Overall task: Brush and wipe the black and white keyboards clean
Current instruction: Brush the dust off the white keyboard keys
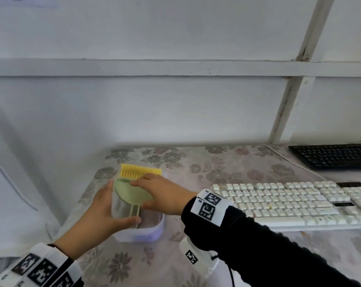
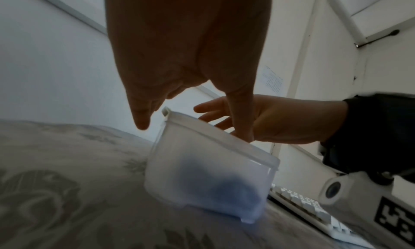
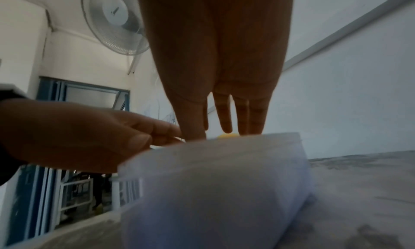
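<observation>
Both hands meet over the translucent tub [image 1: 152, 233] at seven o'clock: left hand [image 1: 98, 212] spread wide against its side, right hand [image 1: 165, 193] pinching the green dustpan [image 1: 129, 190].

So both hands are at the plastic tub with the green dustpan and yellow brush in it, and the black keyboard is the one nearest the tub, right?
Not quite. The white keyboard lies nearest the plastic tub; the black keyboard sits farther back on the right, as the head view shows. The rest holds: the left hand and right hand are at the tub, with the green dustpan and yellow brush in it.
</observation>
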